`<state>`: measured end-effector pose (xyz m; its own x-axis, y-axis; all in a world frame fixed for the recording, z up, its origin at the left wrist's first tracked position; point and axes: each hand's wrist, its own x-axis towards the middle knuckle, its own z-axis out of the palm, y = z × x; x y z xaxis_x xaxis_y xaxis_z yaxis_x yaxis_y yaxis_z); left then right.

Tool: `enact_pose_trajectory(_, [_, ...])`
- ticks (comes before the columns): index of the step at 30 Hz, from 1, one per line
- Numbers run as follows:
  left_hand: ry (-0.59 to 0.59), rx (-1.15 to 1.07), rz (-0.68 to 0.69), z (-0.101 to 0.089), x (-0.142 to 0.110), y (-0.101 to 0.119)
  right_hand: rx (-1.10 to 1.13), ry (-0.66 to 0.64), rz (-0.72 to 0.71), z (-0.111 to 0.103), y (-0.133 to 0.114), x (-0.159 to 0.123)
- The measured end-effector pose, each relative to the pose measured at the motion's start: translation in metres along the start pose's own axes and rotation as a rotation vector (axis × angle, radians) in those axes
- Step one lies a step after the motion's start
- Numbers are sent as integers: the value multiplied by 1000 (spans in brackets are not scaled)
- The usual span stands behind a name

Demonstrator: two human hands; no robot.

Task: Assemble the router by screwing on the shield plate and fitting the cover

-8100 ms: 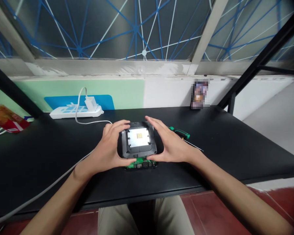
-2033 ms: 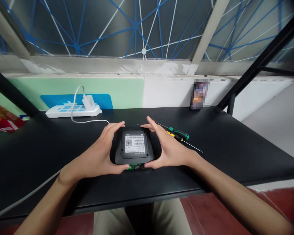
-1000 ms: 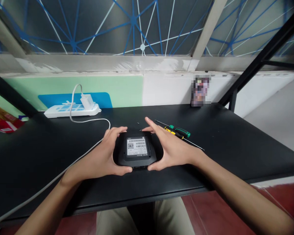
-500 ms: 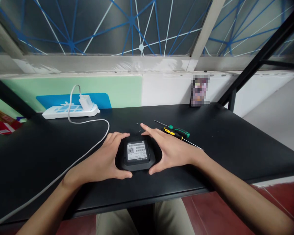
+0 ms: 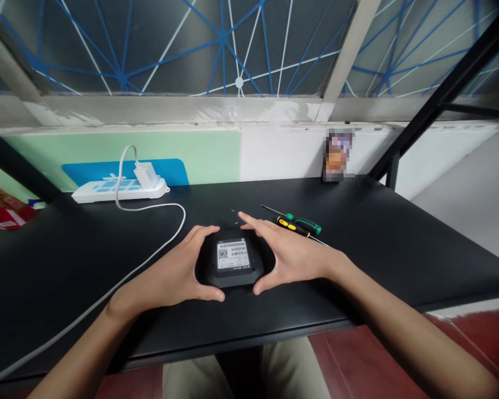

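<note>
A small black square device (image 5: 233, 280) lies on the black table with its white label (image 5: 233, 256), printed with barcodes and a QR code, facing up. My left hand (image 5: 183, 266) is curved around its left side, thumb at the front and fingers at the back. Mirroring it, my right hand (image 5: 291, 255) curves around the right side. Both hands have thumb and fingers spread, with dark gaps between the palms and the device; whether any fingertip touches it I cannot tell. Behind the device lie two tiny screw-like pieces (image 5: 236, 223).
A green-handled screwdriver (image 5: 311, 225) and a black-and-yellow screwdriver (image 5: 293, 225) lie beyond my right hand. A white power strip (image 5: 103, 191) with a plugged-in charger (image 5: 144, 174) stands at the back left. Its white cable (image 5: 149, 257) runs past my left arm. A pixelated upright object (image 5: 337, 155) leans on the wall.
The device's front edge sits very slightly farther back, and its label has shifted a touch. Both hands stay spread around it, almost still.
</note>
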<state>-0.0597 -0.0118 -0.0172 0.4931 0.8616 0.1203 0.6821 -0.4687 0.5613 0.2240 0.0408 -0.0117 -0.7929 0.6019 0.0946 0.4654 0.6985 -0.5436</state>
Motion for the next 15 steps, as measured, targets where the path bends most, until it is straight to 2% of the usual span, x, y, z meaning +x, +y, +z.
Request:
enact_pose_trajectory(5, [-19,-53,-17,1,0,-2,22,3,3,0,1,0])
enact_pose_trajectory(15, [-26,-13,29,-1,1,-3,10,5,-27,0,4,1])
